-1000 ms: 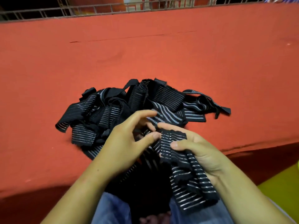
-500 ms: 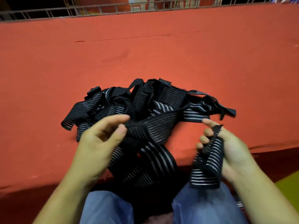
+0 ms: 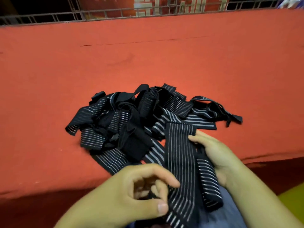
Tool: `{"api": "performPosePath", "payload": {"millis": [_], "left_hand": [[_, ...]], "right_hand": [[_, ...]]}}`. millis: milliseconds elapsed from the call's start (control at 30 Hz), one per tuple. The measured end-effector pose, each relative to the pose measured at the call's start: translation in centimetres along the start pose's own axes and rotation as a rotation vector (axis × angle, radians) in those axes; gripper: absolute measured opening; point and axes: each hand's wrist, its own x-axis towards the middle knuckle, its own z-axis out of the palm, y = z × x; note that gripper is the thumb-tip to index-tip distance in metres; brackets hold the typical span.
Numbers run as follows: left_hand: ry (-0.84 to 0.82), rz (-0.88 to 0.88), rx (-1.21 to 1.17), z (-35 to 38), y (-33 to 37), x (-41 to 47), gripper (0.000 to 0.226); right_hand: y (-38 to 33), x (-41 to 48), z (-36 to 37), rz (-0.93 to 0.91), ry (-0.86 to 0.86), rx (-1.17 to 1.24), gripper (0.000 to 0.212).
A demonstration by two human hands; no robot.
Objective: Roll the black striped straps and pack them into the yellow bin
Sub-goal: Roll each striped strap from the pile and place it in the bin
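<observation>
At the top of the head view, a metal railing (image 3: 115,14) is seen along the far edge of a desk (image 3: 164,60) covered in red cloth. A faint crease is seen running across the cloth. Darkness lies beyond the railing, and little of the room can be made out. The near edge of the desk drops into shadow.

A left hand (image 3: 131,193) is held low, just off the near edge of the desk, with its fingers curled inward. Its grip is closed on the lower end of a strap (image 3: 179,153): dark fabric is seen inside the curled fingers, and the thumb is pressed at the strap's left edge. A right hand (image 3: 218,155) is held palm up on the strap's right side. Its thumb is laid against the strap's upper right edge, while its fingers are hidden behind the fabric, so the grip is taken to be a pinch. A second striped length is draped across the right palm and hangs down over a lap (image 3: 230,216) in blue denim.

The strap is stretched from the lap up onto the desk, where its upper end overlaps a pile (image 3: 131,119) of tangled black striped straps lying on the cloth.

Only a yellow corner of the bin (image 3: 292,199) is shown at lower right, below the desk; its contents cannot be seen.
</observation>
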Motion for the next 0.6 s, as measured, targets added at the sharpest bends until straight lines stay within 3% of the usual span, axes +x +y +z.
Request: {"api": "performPosePath", "payload": {"millis": [67,133,200,300,400,500,600], "left_hand": [[0.102,-0.018,0.033,-0.4,-1.9,0.3,0.032],[0.42,-0.036,0.046,-0.6,-3.2,1.2,0.043],[0.629,-0.081,0.003,-0.8,-3.8,2.1,0.062],[0.514,-0.215,-0.219,-0.7,-3.0,3.7,0.084],[0.541,-0.164,-0.438,-0.1,-2.0,4.3,0.059],[0.57,-0.059,-0.383,0.3,-2.6,3.8,0.026],[0.514,-0.063,-0.373,0.5,-3.4,2.9,0.03]], "right_hand": [[0.0,-0.9,-0.2,-0.059,-0.063,-0.048,0.03],[0.5,-2.0,0.3,-0.066,-0.111,-0.079,0.029],[1.0,-2.4,0.8,-0.103,-0.143,-0.167,0.03],[1.8,-3.0,1.3,-0.149,-0.202,-0.395,0.035],[2.8,-3.4,1.6,-0.148,-0.266,-0.598,0.025],[3.8,-4.1,1.7,-0.137,-0.284,-0.627,0.023],[4.5,-4.4,1.6,-0.158,-0.257,-0.634,0.028]]}}
